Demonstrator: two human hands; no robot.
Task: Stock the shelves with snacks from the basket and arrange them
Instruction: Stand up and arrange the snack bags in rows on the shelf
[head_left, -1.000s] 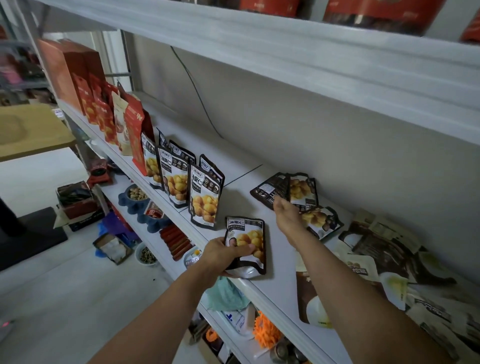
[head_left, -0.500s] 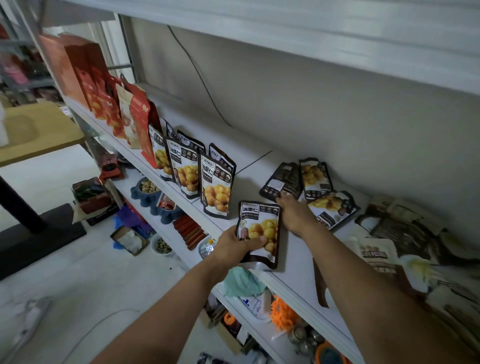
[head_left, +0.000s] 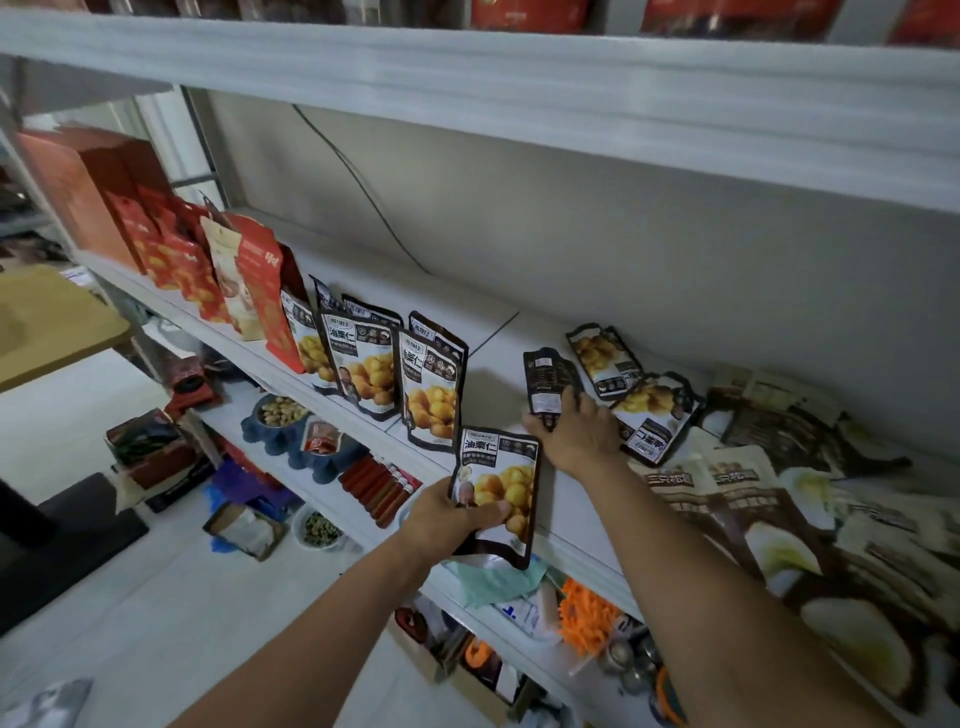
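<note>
On the white shelf (head_left: 550, 525) our left hand (head_left: 447, 514) grips a chestnut pouch (head_left: 496, 488) upright at the front edge; our right hand (head_left: 582, 431) pinches a dark pouch (head_left: 548, 382) lying farther back, beside two flat pouches (head_left: 628, 389)

The snack pouches (head_left: 432, 384) are showing black with yellow nuts. Boxes (head_left: 96, 195) are glowing red-orange; the shelf (head_left: 582, 525) is looking white.
</note>
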